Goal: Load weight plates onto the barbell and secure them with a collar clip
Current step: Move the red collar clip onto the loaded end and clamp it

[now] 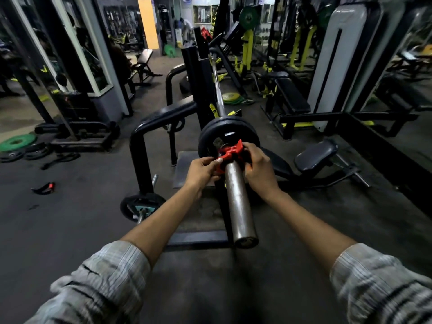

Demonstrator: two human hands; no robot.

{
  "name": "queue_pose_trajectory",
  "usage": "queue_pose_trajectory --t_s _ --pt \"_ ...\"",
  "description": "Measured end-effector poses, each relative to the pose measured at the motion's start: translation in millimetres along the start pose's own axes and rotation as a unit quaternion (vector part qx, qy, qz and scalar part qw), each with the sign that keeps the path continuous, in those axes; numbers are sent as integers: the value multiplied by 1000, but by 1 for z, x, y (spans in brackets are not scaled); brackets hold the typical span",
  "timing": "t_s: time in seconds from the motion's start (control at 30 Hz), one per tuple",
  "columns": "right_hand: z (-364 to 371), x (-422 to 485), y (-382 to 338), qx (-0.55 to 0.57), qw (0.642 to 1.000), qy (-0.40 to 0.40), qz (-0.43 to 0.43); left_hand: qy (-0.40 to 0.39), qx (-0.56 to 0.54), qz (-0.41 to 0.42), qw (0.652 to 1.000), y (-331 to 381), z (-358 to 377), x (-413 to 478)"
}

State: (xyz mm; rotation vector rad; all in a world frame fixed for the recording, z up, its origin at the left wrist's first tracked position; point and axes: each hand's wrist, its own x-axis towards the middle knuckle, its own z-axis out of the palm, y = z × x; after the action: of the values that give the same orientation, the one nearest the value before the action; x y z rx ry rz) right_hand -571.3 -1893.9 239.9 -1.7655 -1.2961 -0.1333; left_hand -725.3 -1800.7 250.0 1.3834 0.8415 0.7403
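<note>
A dim gym with dark rubber floor (77,220) and mirrors (35,54) at left. The barbell (236,202) runs far-to-near on a rack (198,90), black plates (208,136) loaded. Left hand (201,173) and right hand (258,170) both grip the red clip (230,154) on the sleeve, just near the plates.

Red collar clip (230,155); black weight plates (228,134); dull steel-grey barbell sleeve (238,202); grey striped shirt sleeves (109,274); green plate (16,142) far left.

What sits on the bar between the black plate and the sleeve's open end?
In the head view, only the red collar clip, held by both hands, next to the black plate; the rest of the sleeve is bare.
</note>
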Motion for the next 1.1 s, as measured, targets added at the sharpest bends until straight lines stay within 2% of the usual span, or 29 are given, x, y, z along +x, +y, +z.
queue_pose_trajectory --t_s 0.17,0.33,0.6,1.1 --pt "7 19 2 -21 999 -4 23 -10 1 5 1000 5 -2 23" --pt "8 23 7 -30 999 -12 -4 -7 -24 -5 1000 5 -2 30" --pt "-3 32 8 -106 981 -137 -84 -3 -18 -74 997 29 -2 37" --pt "-8 43 -5 -167 957 -202 -128 53 -106 -111 987 30 2 32"
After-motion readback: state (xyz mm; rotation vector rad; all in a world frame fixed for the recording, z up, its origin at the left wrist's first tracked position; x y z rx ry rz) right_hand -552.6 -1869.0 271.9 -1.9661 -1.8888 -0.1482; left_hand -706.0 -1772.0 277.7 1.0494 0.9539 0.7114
